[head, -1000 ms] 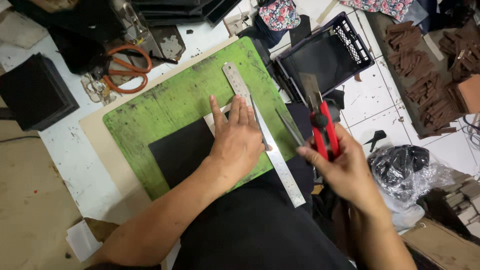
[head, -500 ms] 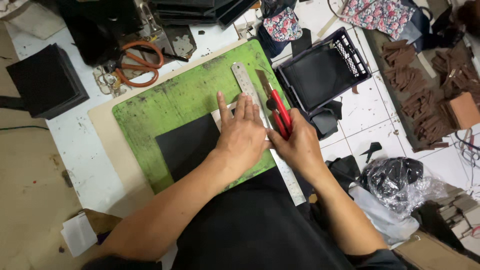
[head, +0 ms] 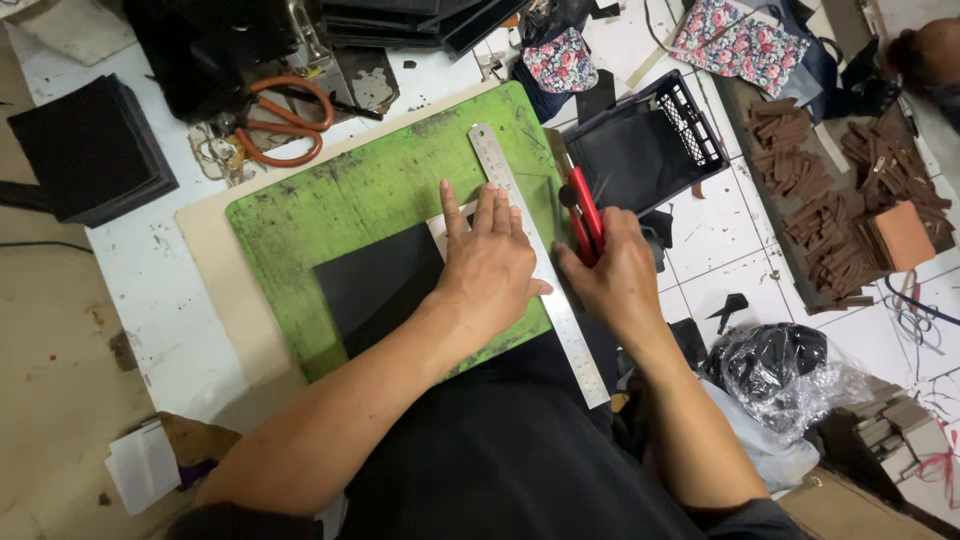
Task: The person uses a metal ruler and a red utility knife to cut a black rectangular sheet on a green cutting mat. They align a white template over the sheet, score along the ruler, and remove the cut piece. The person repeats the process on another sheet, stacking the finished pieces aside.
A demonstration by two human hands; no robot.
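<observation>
My left hand (head: 492, 262) lies flat, fingers spread, on a pale template and a long steel ruler (head: 507, 187) that runs diagonally across a green cutting mat (head: 350, 200). A black sheet (head: 375, 285) lies on the mat under the template, left of my hand. My right hand (head: 615, 280) is closed on a red utility knife (head: 586, 208), held just right of the ruler's edge with the blade end pointing away from me.
A black plastic crate (head: 650, 145) sits right of the mat. Orange-handled scissors (head: 285, 125) lie at the upper left, beside a stack of black squares (head: 90, 150). Brown strips (head: 820, 210) and floral fabric (head: 745, 45) are at right; a plastic bag (head: 790, 370) is near my right elbow.
My right hand has brought the red knife from the lower right up to the ruler's right edge. My left hand has stayed pressed on the ruler.
</observation>
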